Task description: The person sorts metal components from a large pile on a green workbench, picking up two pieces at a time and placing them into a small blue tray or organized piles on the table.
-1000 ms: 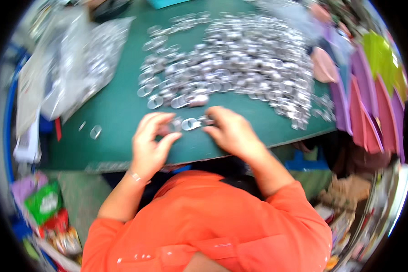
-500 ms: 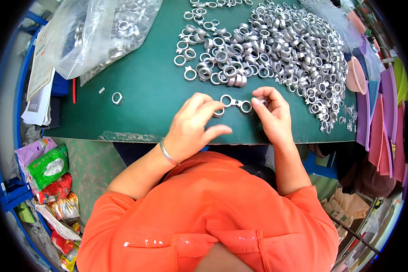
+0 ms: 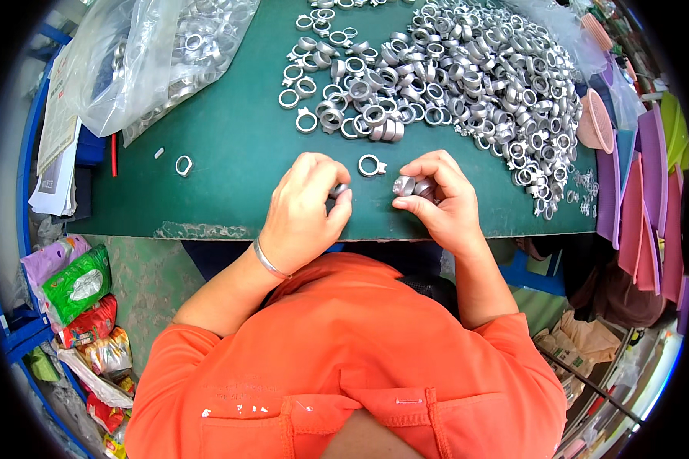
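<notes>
Resting on the near edge of the green table, the left hand is closed around a small silver metal ring pinched at its fingertips. The right hand is likewise closed on several silver rings bunched between thumb and fingers. One loose ring lies on the table between the two hands, touching neither. A large heap of rings covers the far right of the table; a clear plastic bag of rings sits far left.
</notes>
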`<action>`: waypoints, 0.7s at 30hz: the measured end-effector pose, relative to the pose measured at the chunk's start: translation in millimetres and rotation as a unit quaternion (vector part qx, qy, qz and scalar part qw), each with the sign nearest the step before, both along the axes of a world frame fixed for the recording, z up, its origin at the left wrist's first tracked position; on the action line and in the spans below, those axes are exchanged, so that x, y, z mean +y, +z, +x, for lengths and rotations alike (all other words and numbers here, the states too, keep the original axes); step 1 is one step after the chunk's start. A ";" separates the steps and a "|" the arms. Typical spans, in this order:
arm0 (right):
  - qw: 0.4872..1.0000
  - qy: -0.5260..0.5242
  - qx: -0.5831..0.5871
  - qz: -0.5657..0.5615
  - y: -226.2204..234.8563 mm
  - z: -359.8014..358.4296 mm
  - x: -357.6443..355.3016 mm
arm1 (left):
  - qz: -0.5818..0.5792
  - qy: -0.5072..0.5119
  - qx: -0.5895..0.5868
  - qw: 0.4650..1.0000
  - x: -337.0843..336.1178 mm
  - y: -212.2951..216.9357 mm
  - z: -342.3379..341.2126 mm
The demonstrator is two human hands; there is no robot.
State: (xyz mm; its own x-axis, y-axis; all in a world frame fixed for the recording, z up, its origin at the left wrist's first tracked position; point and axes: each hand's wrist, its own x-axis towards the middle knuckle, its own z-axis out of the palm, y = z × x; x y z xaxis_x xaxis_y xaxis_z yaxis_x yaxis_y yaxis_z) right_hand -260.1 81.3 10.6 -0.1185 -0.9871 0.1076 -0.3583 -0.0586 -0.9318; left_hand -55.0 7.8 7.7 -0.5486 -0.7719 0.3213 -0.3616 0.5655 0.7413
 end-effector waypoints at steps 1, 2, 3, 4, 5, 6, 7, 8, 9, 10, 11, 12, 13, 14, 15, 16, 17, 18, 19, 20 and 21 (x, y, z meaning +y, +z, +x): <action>0.998 0.013 -0.057 -0.013 -1.7 -0.3 0.1 | 0.032 0.003 0.029 0.999 0.5 -0.5 0.2; 0.993 0.027 -0.113 -0.027 -3.5 -0.7 -0.5 | 0.064 0.007 0.057 0.996 0.9 -1.6 0.5; 0.984 0.040 -0.170 -0.040 -4.9 -0.8 -0.8 | 0.095 0.010 0.086 0.992 1.3 -2.2 1.0; 0.970 0.047 -0.239 -0.018 -6.0 -1.7 -0.1 | 0.137 0.010 0.090 0.987 2.4 -1.6 2.1; 0.950 0.055 -0.307 0.005 -6.9 -3.4 0.7 | 0.206 0.008 0.142 0.968 3.1 -3.8 2.3; 0.925 0.062 -0.374 0.027 -7.1 -5.3 1.3 | 0.273 0.007 0.193 0.942 4.2 -7.9 2.2; 0.894 0.069 -0.441 0.049 -6.1 -7.2 1.4 | 0.338 0.006 0.242 0.909 4.9 -10.0 2.6; 0.857 0.075 -0.505 0.070 -4.9 -9.3 0.7 | 0.381 0.005 0.266 0.885 3.8 -8.5 3.8; 0.815 0.082 -0.566 0.091 -4.4 -11.1 -0.2 | 0.423 0.004 0.289 0.859 1.8 -5.7 5.0; 0.801 0.082 -0.588 0.077 -6.1 -12.3 -1.1 | 0.463 0.002 0.311 0.830 0.2 -4.1 6.2; 0.781 0.087 -0.615 0.064 -1.0 -9.8 -3.5 | 0.463 0.003 0.327 0.824 -0.6 -3.8 7.6; 0.767 0.108 -0.630 0.053 -2.2 -9.5 -7.0 | 0.463 0.003 0.342 0.818 -0.8 -3.6 8.1; 0.752 0.129 -0.645 0.041 -3.3 -10.2 -10.2 | 0.462 0.003 0.357 0.812 -0.7 -3.3 8.4; 0.835 0.090 -0.535 0.089 0.5 -8.7 -13.0 | 0.458 0.003 0.361 0.812 -0.2 -4.0 9.0; 0.899 0.049 -0.413 0.135 7.1 -5.8 -16.1 | 0.454 0.003 0.365 0.813 0.5 -5.2 9.2; 0.979 -0.012 -0.165 0.119 8.3 12.1 -20.0 | 0.450 0.002 0.369 0.813 1.1 -6.3 9.5; 0.999 0.015 0.008 0.050 7.8 22.1 -22.9 | 0.440 0.001 0.375 0.816 1.6 -7.7 8.6; 0.985 0.005 0.172 -0.019 4.6 30.2 -26.4 | 0.429 0.000 0.380 0.819 2.1 -9.1 7.7; 0.939 -0.006 0.331 -0.088 1.5 35.7 -29.1 | 0.419 -0.001 0.386 0.822 2.3 -9.6 7.4; 0.937 0.000 0.347 -0.044 6.5 38.4 -29.8 | 0.417 0.000 0.388 0.822 2.3 -9.1 7.7; 0.945 0.010 0.325 -0.029 7.2 37.4 -30.7 | 0.415 0.001 0.390 0.822 2.5 -8.1 8.3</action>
